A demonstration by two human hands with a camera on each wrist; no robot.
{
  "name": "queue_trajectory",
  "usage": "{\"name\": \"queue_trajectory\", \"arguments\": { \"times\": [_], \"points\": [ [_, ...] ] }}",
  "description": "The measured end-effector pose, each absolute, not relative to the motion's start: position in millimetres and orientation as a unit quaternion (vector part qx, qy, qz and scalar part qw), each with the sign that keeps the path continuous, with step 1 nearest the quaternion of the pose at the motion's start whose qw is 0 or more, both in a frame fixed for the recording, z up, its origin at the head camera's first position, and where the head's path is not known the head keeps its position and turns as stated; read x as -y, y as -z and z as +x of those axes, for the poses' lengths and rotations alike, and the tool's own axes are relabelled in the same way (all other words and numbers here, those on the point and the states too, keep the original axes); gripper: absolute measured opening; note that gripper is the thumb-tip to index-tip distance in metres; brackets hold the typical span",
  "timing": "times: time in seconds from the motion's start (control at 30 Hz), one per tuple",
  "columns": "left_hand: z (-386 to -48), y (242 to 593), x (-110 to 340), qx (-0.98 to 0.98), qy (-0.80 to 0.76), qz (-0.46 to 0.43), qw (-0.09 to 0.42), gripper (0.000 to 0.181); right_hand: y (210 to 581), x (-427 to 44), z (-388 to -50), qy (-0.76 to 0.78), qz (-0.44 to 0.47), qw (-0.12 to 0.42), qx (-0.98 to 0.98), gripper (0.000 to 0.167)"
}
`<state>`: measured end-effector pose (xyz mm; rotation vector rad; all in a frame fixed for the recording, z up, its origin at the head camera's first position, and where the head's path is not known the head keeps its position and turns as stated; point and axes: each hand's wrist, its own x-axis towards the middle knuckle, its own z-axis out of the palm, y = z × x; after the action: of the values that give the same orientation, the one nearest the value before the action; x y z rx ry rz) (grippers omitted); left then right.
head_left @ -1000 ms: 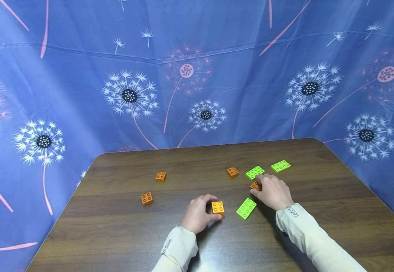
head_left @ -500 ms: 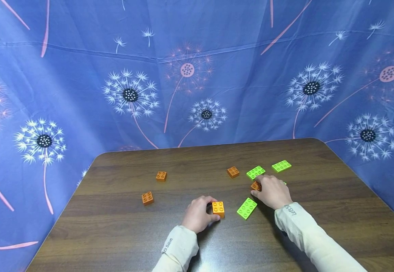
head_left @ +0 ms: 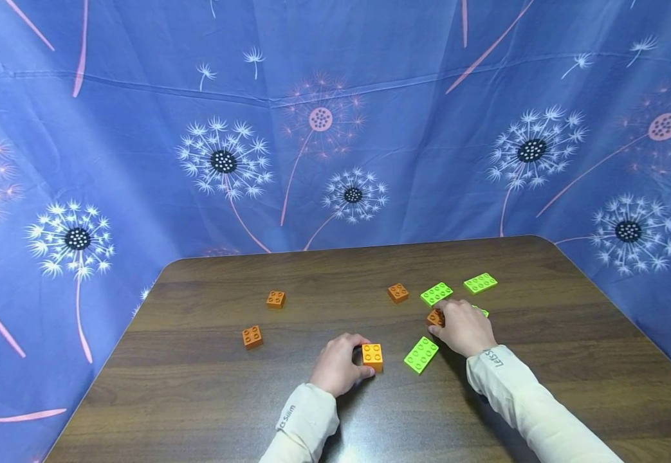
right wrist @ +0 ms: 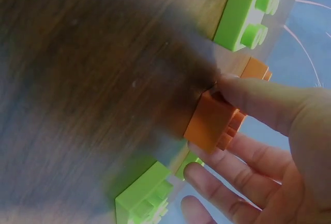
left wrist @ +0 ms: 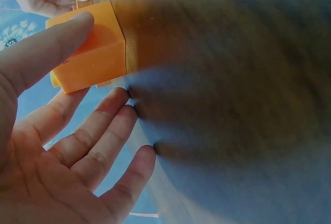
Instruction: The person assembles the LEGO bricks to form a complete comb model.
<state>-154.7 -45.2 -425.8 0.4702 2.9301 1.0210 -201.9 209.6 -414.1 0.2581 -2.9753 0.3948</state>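
Observation:
A light-orange building brick (head_left: 372,357) with four studs stands on the table, and my left hand (head_left: 340,365) holds it between thumb and forefinger. In the left wrist view the thumb lies along one face of that orange brick (left wrist: 93,58), while the other fingers spread toward the tabletop. To the right, my right hand (head_left: 464,328) pinches a brown-orange brick (head_left: 435,317), partly covered by the fingers. The right wrist view has this brown brick (right wrist: 209,120) low at the table between thumb and fingers. A flat green brick (head_left: 421,355) lies between the two hands.
Two green bricks, one nearer (head_left: 437,293) and one farther right (head_left: 480,283), lie beyond my right hand; another green brick (head_left: 481,311) peeks out behind it. Brown bricks lie at back centre (head_left: 397,293) and left (head_left: 275,299), (head_left: 251,337). A blue curtain (head_left: 335,128) hangs behind the wooden table (head_left: 167,386).
My right hand has shifted very slightly, uncovering part of a green brick behind it. The left hand keeps its hold on the light-orange brick, nearly still.

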Motion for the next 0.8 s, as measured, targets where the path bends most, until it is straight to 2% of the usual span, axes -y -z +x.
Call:
{"name": "queue_trajectory", "arguments": {
  "times": [0.8],
  "points": [
    [-154,426,45,-0.930,-0.334,0.152,-0.006,0.037,399,-196,-194,-0.132,0.146,0.095,0.976,0.040]
  ]
}}
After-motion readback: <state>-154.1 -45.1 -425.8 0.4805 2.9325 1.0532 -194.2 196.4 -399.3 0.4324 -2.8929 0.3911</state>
